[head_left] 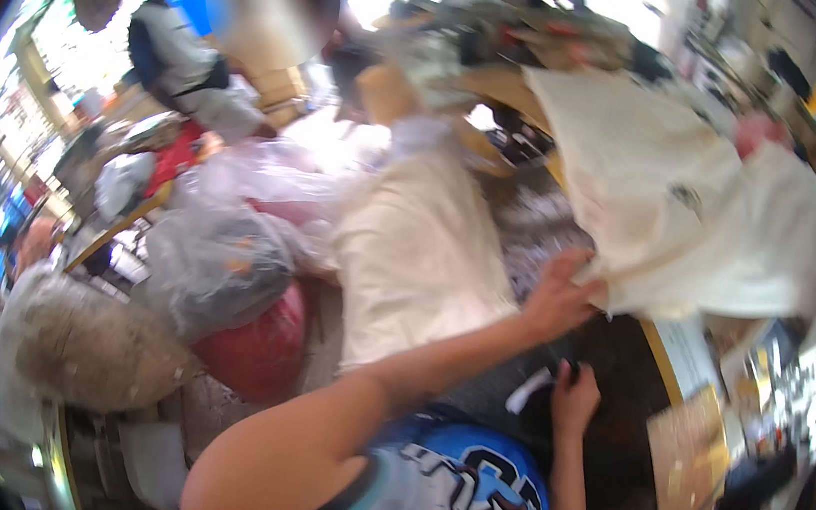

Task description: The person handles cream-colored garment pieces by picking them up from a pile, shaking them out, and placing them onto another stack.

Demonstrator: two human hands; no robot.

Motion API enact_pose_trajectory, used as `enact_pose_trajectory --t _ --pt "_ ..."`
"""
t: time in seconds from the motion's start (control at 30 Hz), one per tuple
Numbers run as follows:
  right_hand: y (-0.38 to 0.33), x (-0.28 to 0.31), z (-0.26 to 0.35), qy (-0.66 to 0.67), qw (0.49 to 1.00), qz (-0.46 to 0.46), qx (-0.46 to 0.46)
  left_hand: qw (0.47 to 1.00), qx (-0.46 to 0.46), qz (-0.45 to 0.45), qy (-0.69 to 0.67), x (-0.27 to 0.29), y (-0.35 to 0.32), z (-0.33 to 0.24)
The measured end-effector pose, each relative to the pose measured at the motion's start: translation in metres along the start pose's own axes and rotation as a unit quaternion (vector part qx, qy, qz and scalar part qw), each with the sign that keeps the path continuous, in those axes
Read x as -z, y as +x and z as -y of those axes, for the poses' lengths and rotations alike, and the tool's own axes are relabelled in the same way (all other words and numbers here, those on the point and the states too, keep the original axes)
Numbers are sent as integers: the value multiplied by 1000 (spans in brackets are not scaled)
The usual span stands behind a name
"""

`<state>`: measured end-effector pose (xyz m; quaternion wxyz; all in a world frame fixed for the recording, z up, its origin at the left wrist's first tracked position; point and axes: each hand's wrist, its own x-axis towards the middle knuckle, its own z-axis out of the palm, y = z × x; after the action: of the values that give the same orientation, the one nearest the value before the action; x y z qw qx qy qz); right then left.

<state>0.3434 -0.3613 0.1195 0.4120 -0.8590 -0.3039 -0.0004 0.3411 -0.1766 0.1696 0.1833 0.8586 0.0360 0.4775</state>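
Fingers of the left hand pinch the lower edge of a cream cloth spreading up and right from them, while the right hand, just below, curls around something dark I cannot identify.

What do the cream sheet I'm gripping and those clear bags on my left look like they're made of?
The cream sheet looks like soft matte woven cloth: it drapes and folds where the left hand grips its edge. The clear bags look like thin glossy plastic film, crinkled with bright glints. Motion blur leaves both somewhat uncertain.
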Motion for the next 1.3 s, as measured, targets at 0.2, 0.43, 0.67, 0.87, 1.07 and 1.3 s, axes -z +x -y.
enact_pose_trajectory --t 0.2,0.43,0.67,0.87,1.07,1.3 --pt "7 27 23 72 987 -130 53 928 200 19 -315 98 67 -18" --pt "113 97 90 9 978 -195 72 952 98 274 -91 249 38 -29" --pt "126 76 204 39 928 26 371 802 429 -255 -328 334 -54 -3" --pt "112 92 205 175 964 20 197 786 207 -318 -488 456 -25 -35" --pt "108 47 217 78 910 346 217 830 150 -331 -423 490 -23 -51" --pt "93 89 217 302 819 459 164 852 131 -354 -364 546 -51 -41"
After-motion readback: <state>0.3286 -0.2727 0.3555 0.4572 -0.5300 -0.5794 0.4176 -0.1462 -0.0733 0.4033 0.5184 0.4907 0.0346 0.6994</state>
